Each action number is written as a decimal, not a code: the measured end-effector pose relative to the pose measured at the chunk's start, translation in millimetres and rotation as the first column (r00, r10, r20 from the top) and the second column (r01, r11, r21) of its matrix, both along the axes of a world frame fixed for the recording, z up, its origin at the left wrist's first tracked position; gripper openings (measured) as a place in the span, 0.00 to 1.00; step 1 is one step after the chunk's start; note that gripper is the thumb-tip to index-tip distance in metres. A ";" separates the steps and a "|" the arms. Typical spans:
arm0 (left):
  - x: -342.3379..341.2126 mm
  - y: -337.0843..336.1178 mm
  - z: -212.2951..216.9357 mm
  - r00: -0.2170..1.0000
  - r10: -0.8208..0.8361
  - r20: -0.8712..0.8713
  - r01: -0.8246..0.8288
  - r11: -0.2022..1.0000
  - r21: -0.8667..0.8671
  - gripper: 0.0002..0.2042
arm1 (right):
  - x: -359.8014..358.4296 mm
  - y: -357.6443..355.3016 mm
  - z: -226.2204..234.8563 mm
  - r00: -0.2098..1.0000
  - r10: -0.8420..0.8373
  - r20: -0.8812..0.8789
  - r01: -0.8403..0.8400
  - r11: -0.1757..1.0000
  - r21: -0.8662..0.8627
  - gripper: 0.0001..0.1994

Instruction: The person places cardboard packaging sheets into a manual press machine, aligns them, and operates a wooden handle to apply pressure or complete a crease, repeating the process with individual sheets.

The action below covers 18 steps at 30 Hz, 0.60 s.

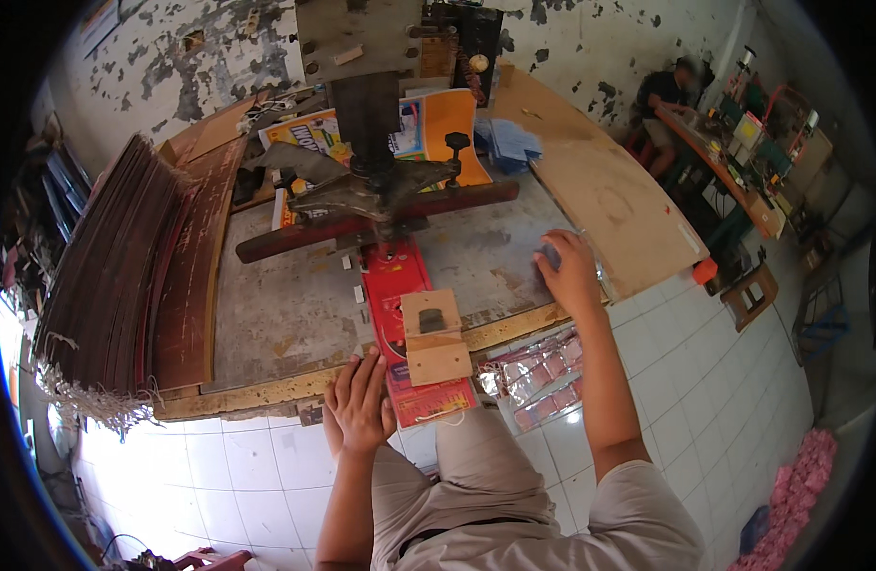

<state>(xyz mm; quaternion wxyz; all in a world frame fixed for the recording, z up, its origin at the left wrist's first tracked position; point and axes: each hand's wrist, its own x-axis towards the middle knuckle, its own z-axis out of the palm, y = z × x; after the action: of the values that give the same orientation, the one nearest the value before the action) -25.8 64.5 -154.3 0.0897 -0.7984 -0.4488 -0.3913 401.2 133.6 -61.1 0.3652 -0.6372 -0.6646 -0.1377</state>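
Observation:
My left hand (360, 398) lies at the table's front edge with fingers stretched out, beside a long red printed sheet (392, 276). The sheet runs from under the press head (386, 195) toward me and hangs over the edge. A brown board piece (435, 335) with a dark patch and small holes lies on top of it. A white cord loop shows at the sheet's near end. My right hand (569, 274) is over the right side of the worktop, fingers curled around something small and dark bluish that I cannot make out.
A tall stack of dark red-brown boards (114, 276) with strings stands at the left. Colourful printed sheets (438, 128) and a blue stack (509, 143) lie behind the press. A brown board (619, 200) is at the right. A person (662, 100) sits at a far bench.

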 end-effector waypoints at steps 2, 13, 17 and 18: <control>-0.6 -0.5 -1.4 1.000 0.003 0.001 -0.003 1.000 0.001 0.28 | 7.9 3.8 3.9 0.999 -0.039 -0.013 0.038 0.995 -0.089 0.13; -3.0 1.1 -4.1 1.000 0.018 -0.016 -0.017 0.999 0.034 0.28 | 17.2 8.8 17.6 0.995 -0.023 0.101 0.046 0.972 -0.232 0.07; 0.0 2.3 -4.2 1.000 0.003 -0.005 -0.003 0.999 0.036 0.28 | 18.3 8.4 20.3 0.993 -0.089 0.075 0.105 0.962 -0.252 0.05; 1.6 2.4 -4.5 1.000 0.004 -0.005 -0.004 0.999 0.033 0.28 | 25.3 11.9 17.9 0.993 -0.119 -0.021 0.111 0.966 -0.234 0.04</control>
<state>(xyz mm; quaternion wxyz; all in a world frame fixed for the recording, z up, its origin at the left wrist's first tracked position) -24.2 67.0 -158.7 0.1046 -0.7968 -0.4439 -0.3964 426.5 145.5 -43.2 0.2910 -0.7152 -0.6318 -0.0688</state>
